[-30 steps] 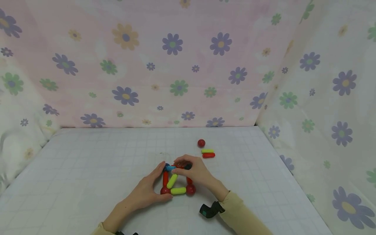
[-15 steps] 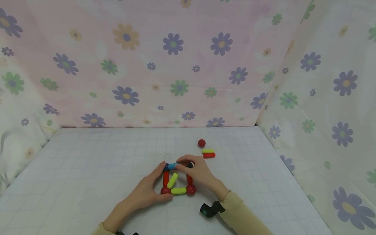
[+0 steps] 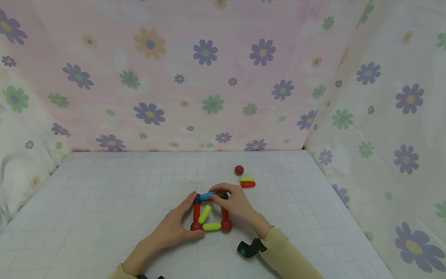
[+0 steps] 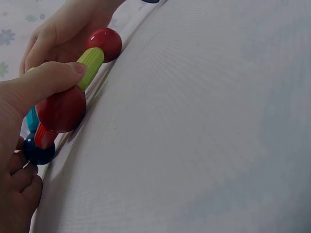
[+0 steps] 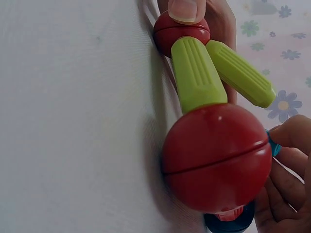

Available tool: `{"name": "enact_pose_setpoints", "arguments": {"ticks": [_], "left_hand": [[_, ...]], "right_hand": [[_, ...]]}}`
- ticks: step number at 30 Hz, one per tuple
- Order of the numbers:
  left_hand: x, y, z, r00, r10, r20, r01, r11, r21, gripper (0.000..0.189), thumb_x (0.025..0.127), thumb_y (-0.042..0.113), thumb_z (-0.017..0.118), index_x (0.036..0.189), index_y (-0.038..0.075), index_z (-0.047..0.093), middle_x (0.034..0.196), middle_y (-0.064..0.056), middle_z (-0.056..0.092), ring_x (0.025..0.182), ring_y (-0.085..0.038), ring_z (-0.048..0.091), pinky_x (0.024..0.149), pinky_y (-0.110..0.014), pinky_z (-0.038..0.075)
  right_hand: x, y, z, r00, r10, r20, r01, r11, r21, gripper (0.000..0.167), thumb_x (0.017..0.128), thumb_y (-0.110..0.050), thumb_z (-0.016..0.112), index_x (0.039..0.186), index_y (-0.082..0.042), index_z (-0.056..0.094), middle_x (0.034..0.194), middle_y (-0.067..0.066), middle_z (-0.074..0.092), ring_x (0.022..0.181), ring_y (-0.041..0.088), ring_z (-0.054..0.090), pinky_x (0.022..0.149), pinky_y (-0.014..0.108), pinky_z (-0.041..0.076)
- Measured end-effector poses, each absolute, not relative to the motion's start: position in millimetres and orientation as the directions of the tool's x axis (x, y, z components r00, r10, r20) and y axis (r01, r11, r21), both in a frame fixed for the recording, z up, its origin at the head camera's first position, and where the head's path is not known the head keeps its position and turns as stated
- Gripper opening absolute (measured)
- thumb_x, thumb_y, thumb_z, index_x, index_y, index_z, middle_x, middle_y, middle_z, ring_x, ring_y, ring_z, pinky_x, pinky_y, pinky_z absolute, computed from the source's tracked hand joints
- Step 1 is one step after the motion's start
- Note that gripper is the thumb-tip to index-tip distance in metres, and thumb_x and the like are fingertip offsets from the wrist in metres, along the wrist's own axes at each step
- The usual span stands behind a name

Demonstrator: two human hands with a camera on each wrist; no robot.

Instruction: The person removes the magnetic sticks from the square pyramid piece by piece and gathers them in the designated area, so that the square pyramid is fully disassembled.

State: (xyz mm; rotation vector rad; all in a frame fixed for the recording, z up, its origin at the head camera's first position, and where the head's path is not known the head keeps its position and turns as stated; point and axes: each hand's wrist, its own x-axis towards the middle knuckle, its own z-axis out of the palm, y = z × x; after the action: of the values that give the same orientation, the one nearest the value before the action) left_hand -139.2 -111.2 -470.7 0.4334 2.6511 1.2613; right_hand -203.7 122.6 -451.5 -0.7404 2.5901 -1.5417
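Observation:
A square frame of magnetic rods and balls lies on the table. My left hand [image 3: 170,226] grips its left side, thumb on the near-left red ball [image 4: 63,109] and fingertip at the far-left dark blue ball [image 3: 197,198]. A yellow-green rod [image 3: 211,226] joins that red ball to the near-right red ball [image 5: 218,158]. Another yellow-green rod [image 5: 243,75] slants up from the near-left ball, its upper end free. My right hand [image 3: 235,201] pinches a light blue rod [image 3: 207,196], whose left end meets the dark blue ball. Those fingers partly hide the far side.
Behind the right hand lie a loose red ball [image 3: 239,169], a yellow-green rod [image 3: 246,179] and a red rod [image 3: 247,185]. A black wrist camera [image 3: 249,249] sits by the right sleeve. A flowered curtain [image 3: 212,104] borders the table's back edge.
The light blue rod's right end has swung up and back, away from the slanted yellow-green rod. My right fingers shifted slightly right with it. The left hand has stayed in place.

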Motion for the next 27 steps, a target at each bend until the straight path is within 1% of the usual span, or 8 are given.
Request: {"name": "enact_pose_setpoints", "arguments": {"ticks": [2, 7, 9, 12, 17, 21, 23, 27], "left_hand": [[-139.6, -111.3, -470.8, -0.943, 0.332, -0.030, 0.186, 0.598, 0.780, 0.110, 0.074, 0.055, 0.083, 0.160, 0.025, 0.023, 0.165, 0.003, 0.026, 0.151, -0.029, 0.028, 0.115, -0.062, 0.031], [-140.0, -111.7, -471.7, -0.940, 0.340, -0.019, 0.197, 0.591, 0.782, 0.110, 0.074, 0.054, 0.083, 0.161, 0.023, 0.022, 0.165, 0.001, 0.026, 0.150, -0.030, 0.029, 0.115, -0.062, 0.031], [-140.0, -111.7, -471.9, -0.940, 0.341, -0.017, 0.200, 0.590, 0.782, 0.110, 0.074, 0.054, 0.083, 0.161, 0.023, 0.022, 0.165, 0.001, 0.026, 0.150, -0.030, 0.029, 0.115, -0.062, 0.031], [-139.6, -111.7, -471.4, -0.940, 0.339, -0.017, 0.199, 0.592, 0.781, 0.110, 0.074, 0.054, 0.083, 0.160, 0.022, 0.023, 0.165, 0.001, 0.026, 0.150, -0.029, 0.029, 0.115, -0.062, 0.031], [-139.3, -111.4, -470.9, -0.942, 0.336, -0.021, 0.195, 0.597, 0.778, 0.110, 0.074, 0.054, 0.083, 0.160, 0.023, 0.023, 0.165, 0.001, 0.026, 0.150, -0.029, 0.029, 0.114, -0.062, 0.032], [-139.3, -111.3, -470.7, -0.942, 0.334, -0.023, 0.193, 0.598, 0.778, 0.110, 0.074, 0.054, 0.083, 0.160, 0.024, 0.023, 0.165, 0.002, 0.026, 0.151, -0.029, 0.028, 0.115, -0.062, 0.031], [-139.4, -111.1, -470.8, -0.943, 0.332, -0.021, 0.193, 0.598, 0.778, 0.109, 0.074, 0.054, 0.083, 0.160, 0.024, 0.023, 0.165, 0.002, 0.026, 0.151, -0.029, 0.028, 0.115, -0.062, 0.031], [-139.3, -110.9, -470.8, -0.943, 0.332, -0.016, 0.198, 0.599, 0.776, 0.109, 0.074, 0.055, 0.083, 0.160, 0.024, 0.024, 0.165, 0.002, 0.027, 0.151, -0.029, 0.029, 0.114, -0.063, 0.032]], "right_hand": [[-203.2, 122.3, -451.3, -0.880, -0.425, 0.211, -0.388, 0.389, -0.835, 0.023, 0.092, -0.023, 0.073, 0.114, -0.018, 0.073, 0.101, -0.007, 0.072, 0.091, 0.013, 0.062, 0.086, 0.035, 0.054], [-190.6, 116.9, -431.4, -0.886, -0.427, 0.182, -0.360, 0.384, -0.850, 0.028, 0.091, -0.016, 0.074, 0.116, -0.007, 0.071, 0.105, 0.007, 0.073, 0.095, 0.020, 0.062, 0.092, 0.049, 0.053], [-186.8, 114.7, -424.6, -0.890, -0.424, 0.167, -0.345, 0.386, -0.856, 0.027, 0.090, -0.010, 0.074, 0.116, -0.003, 0.070, 0.105, 0.014, 0.073, 0.095, 0.023, 0.062, 0.093, 0.054, 0.052], [-192.5, 114.9, -434.7, -0.892, -0.421, 0.166, -0.345, 0.396, -0.851, 0.028, 0.090, -0.010, 0.074, 0.116, -0.003, 0.070, 0.106, 0.013, 0.073, 0.096, 0.023, 0.062, 0.093, 0.053, 0.053], [-203.3, 117.9, -455.3, -0.893, -0.410, 0.185, -0.357, 0.397, -0.846, 0.028, 0.090, -0.015, 0.075, 0.117, -0.007, 0.071, 0.106, 0.006, 0.074, 0.096, 0.021, 0.063, 0.092, 0.048, 0.054], [-205.5, 119.9, -459.1, -0.892, -0.410, 0.190, -0.358, 0.383, -0.852, 0.025, 0.090, -0.020, 0.076, 0.114, -0.015, 0.072, 0.104, -0.002, 0.074, 0.096, 0.016, 0.063, 0.092, 0.040, 0.054], [-206.0, 120.5, -459.7, -0.892, -0.410, 0.191, -0.357, 0.381, -0.853, 0.023, 0.090, -0.022, 0.075, 0.113, -0.017, 0.072, 0.104, -0.004, 0.073, 0.096, 0.015, 0.062, 0.092, 0.038, 0.054], [-206.4, 121.6, -459.8, -0.892, -0.411, 0.185, -0.352, 0.379, -0.856, 0.021, 0.091, -0.024, 0.075, 0.112, -0.020, 0.072, 0.103, -0.005, 0.073, 0.096, 0.015, 0.061, 0.091, 0.035, 0.052]]}}
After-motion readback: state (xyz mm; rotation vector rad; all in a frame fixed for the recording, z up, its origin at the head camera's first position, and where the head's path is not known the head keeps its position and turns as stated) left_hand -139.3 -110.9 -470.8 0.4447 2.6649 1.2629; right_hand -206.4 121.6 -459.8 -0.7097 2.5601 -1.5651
